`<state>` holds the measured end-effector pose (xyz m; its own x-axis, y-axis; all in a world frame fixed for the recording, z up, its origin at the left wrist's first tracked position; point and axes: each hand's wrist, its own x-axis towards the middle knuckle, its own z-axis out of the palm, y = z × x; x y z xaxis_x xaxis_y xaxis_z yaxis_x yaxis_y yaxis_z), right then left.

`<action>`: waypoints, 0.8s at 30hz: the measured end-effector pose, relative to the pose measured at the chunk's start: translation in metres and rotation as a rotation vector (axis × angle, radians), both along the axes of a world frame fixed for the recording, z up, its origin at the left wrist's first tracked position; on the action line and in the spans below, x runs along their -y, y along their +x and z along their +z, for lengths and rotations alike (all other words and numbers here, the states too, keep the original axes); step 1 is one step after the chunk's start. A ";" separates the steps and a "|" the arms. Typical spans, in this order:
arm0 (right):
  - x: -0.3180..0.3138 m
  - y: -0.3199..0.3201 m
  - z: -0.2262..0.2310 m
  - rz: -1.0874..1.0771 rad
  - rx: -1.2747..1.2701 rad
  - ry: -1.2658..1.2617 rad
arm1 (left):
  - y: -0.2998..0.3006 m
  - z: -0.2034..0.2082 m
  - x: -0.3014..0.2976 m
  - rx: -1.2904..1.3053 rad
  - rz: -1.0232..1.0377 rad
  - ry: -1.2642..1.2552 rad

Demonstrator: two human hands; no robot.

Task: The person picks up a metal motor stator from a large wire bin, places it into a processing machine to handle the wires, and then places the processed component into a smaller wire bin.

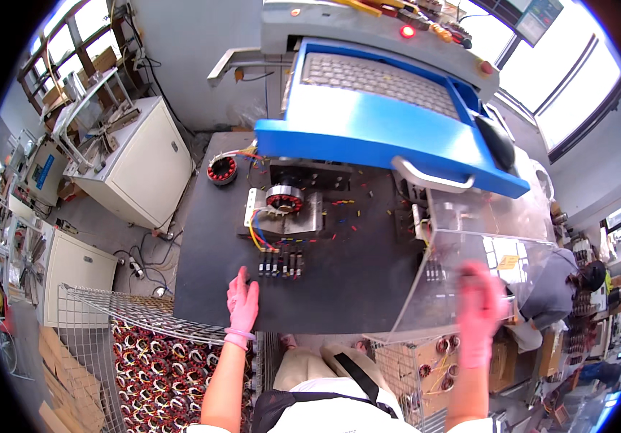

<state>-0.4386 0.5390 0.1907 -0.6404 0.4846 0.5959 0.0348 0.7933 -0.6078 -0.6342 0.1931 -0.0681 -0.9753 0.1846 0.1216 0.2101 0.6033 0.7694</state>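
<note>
My left hand [243, 302], in a pink glove, rests near the front edge of the black tabletop [346, 303], fingers stretched forward and holding nothing. Just ahead of it stands a row of small terminal clips [280, 263]. Coloured wires run from these clips to a stator [284, 199] seated on a metal fixture [312, 216]. A second stator [221, 170], with red segments and loose leads, lies at the back left of the tabletop. My right hand [480, 296], also pink-gloved, is smeared by motion beside a clear plastic cover [426, 289]; whether it grips the cover cannot be made out.
A blue keyboard drawer [368, 119] with a white handle [433, 177] overhangs the tabletop's back. A wire basket [137, 307] full of stators stands below left. Another person [552, 292] is at the right. White cabinets [144, 162] stand at the left.
</note>
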 end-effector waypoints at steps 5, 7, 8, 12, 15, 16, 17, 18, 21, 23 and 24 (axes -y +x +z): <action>-0.236 0.224 -0.079 -0.845 0.117 -0.181 | 0.022 0.012 -0.038 -0.009 0.258 0.366; -0.335 0.336 -0.180 -0.403 -0.221 -0.673 | 0.053 0.002 -0.070 -0.114 0.304 0.296; -0.319 0.305 -0.208 -0.385 0.016 -0.855 | 0.080 0.005 -0.061 -0.176 0.366 0.318; -0.240 0.248 -0.201 -0.342 -0.100 -0.970 | 0.182 0.001 -0.076 -0.113 0.418 0.342; -0.187 0.231 -0.181 -0.062 0.096 -0.904 | 0.243 0.001 -0.087 -0.048 0.371 0.206; -0.167 0.220 -0.174 0.050 0.153 -0.873 | 0.261 -0.004 -0.082 0.001 0.303 0.158; -0.147 0.208 -0.167 0.158 0.210 -0.841 | 0.273 -0.007 -0.078 0.053 0.234 0.106; -0.132 0.197 -0.156 0.216 0.284 -0.844 | 0.282 0.004 -0.090 0.211 0.176 0.111; -0.098 0.150 -0.138 0.539 0.368 -0.257 | 0.309 0.003 -0.088 0.235 -0.116 -0.062; -0.080 0.122 -0.125 0.626 0.456 -0.212 | 0.308 0.034 -0.129 0.166 -0.315 -0.165; -0.069 0.108 -0.128 0.687 0.463 -0.249 | 0.306 0.048 -0.148 0.257 -0.359 -0.143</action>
